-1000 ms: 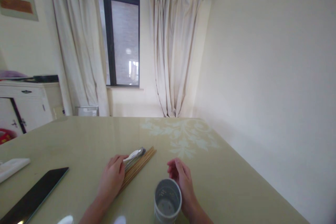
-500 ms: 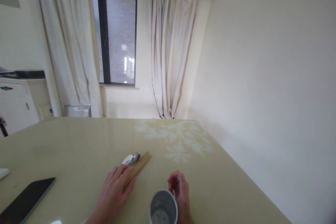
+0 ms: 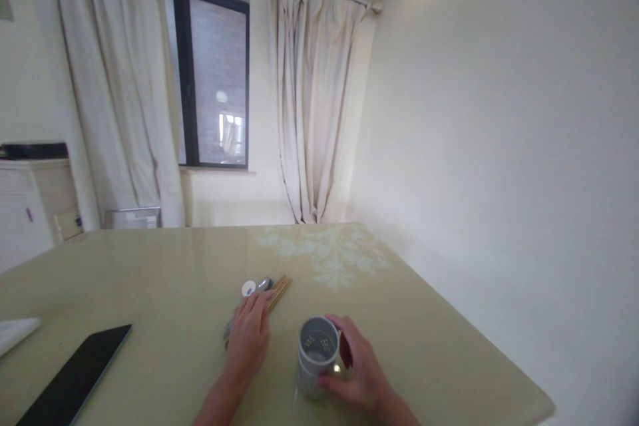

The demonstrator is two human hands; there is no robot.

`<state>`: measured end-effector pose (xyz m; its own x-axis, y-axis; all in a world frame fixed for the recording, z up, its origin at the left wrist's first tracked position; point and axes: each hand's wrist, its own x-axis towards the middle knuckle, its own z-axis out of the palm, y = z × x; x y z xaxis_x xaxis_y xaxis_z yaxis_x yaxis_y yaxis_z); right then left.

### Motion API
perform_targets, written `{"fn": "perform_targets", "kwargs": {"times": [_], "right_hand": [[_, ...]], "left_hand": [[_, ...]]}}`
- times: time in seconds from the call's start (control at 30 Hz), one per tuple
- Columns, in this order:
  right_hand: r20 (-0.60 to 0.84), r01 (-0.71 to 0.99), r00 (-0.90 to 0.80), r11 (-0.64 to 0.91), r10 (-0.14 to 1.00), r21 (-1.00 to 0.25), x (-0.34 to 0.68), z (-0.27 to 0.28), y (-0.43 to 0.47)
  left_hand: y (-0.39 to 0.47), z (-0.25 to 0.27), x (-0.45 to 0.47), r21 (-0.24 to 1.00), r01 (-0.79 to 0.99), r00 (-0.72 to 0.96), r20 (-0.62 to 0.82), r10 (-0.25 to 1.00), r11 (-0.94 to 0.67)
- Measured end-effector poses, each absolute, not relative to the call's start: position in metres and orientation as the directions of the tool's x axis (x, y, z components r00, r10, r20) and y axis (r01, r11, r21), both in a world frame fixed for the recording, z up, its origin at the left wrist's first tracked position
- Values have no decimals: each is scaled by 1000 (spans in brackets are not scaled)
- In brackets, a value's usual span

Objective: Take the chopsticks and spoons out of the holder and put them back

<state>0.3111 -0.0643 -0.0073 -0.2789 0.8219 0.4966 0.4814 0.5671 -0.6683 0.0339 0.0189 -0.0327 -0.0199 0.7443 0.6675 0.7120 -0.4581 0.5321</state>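
A bundle of wooden chopsticks (image 3: 280, 289) lies on the table, with a metal spoon (image 3: 264, 283) and a white spoon with a small blue mark (image 3: 248, 288) beside it. My left hand (image 3: 248, 331) is closed over the chopsticks, covering their middle; metal handles show at its left side. To the right stands an upright grey cup (image 3: 314, 373), open at the top, with small yellowish spots visible inside. My right hand (image 3: 362, 369) grips it from the right, thumb at the near side and fingers round the far rim.
A black tablet-like slab (image 3: 77, 373) lies at the left front of the pale table (image 3: 164, 293). Behind it, a white object (image 3: 17, 333) reaches in from the left edge. A wall (image 3: 474, 180) runs along the table's right side; curtains (image 3: 309, 100) hang beyond the far edge.
My right hand, curled beside the cup before, now grips it. The cup appears farther from me and more fully in view. My left hand now covers more of the chopsticks; the camera view has shifted.
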Motion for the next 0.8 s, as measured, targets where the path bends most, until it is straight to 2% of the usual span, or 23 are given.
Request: {"fn": "perform_targets", "kwargs": {"times": [0.1,0.2,0.27,0.4,0.43,0.5,0.6,0.67,0.8], "right_hand": [[442,505,-253,507,861,-698,278,-3,-52],[464,482,-201,499,863,-720,239,-1,-24],[501,437,-158,515,851,-737,220,-5,-5],[441,264,-141,463,886,-846,218,-19,17],[431,226,-103,443,896,-867,226,-22,20],[428,174,98,408,899,-896,247,-26,22],[391,124,415,374,822,-919,277,-28,27],[373,113,490,367,788,-923,288,-28,32],[356,93,535,365,766,-926,288,-30,39]], "left_hand": [[17,-27,37,600,632,-94,687,720,-490],[18,-22,37,679,544,-196,674,712,-493],[19,-21,35,763,465,-299,613,732,-449],[21,-21,32,889,285,-411,452,792,-359],[21,-21,31,895,266,-414,441,796,-357],[20,-21,31,887,276,-420,458,784,-370],[19,-22,33,848,357,-409,519,750,-392],[17,-22,37,818,411,-377,554,742,-402],[15,-26,46,774,472,-281,585,761,-421]]}}
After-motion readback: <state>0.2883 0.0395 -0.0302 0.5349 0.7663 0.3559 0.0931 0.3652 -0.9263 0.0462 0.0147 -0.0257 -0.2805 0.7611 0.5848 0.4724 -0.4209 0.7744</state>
